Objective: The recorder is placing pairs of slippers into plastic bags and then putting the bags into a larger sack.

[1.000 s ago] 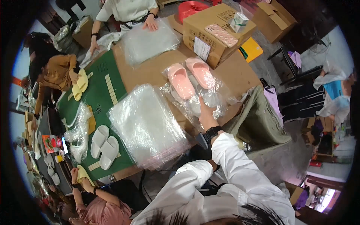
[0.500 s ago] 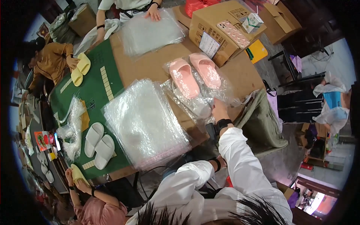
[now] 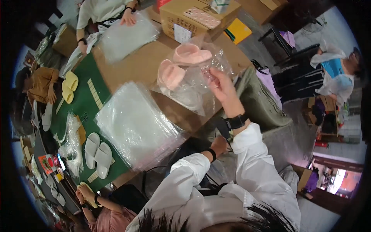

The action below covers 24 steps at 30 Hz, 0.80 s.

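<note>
Left hand low by the counter's near edge; can't tell what its fingers are doing. Right hand is nearer the work, fingers pinched on the right side of a clear plastic bag. Pink slide sandals on the counter, left and far-left of those fingers; inside or atop bag unclear. Far one's long axis roughly left-right, other's roughly near-far. Carton beyond.

Two pink slippers — tilted, side by side, straps showing — sit amid a crinkled clear plastic bag with a pale slipper just beside, over the desk.
</note>
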Tool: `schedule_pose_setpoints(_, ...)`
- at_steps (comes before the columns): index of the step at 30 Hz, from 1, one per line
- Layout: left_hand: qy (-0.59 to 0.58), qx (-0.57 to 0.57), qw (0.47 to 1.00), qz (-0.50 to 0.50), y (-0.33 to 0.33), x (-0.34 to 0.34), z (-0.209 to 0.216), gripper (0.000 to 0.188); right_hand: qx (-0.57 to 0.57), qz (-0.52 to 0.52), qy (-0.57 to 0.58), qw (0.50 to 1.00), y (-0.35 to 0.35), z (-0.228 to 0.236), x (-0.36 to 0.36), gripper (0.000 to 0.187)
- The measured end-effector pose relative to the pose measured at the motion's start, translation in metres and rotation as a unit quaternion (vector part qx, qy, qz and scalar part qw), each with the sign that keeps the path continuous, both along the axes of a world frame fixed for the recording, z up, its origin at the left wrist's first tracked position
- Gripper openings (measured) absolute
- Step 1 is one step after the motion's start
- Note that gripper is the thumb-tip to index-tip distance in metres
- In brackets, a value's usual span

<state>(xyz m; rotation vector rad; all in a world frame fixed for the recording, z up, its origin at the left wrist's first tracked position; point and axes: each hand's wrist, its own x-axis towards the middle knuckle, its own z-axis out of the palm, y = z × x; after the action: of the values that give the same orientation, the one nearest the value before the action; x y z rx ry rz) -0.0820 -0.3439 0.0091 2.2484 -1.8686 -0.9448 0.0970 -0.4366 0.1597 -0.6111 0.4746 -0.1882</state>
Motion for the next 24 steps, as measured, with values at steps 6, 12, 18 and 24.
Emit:
schedule_pose_setpoints(6,-0.106,-0.094,0.989,0.050,0.005,-0.017,-0.065,0.019,-0.281,-0.042,-0.009,0.959,-0.045,0.102,-0.130,0.004)
schedule_pose_setpoints(12,-0.060,-0.109,0.989,0.080,0.003,-0.015,-0.030,0.020,-0.266,-0.089,0.002,0.960,-0.110,0.120,-0.232,0.011)
schedule_pose_setpoints(18,-0.184,-0.009,0.980,-0.072,-0.006,-0.027,-0.015,0.020,-0.245,-0.090,0.133,0.956,-0.120,0.048,-0.254,0.012)
schedule_pose_setpoints(24,-0.048,-0.056,0.995,0.065,-0.022,-0.041,-0.002,0.027,-0.239,-0.053,0.061,0.968,-0.117,0.042,-0.243,0.009)
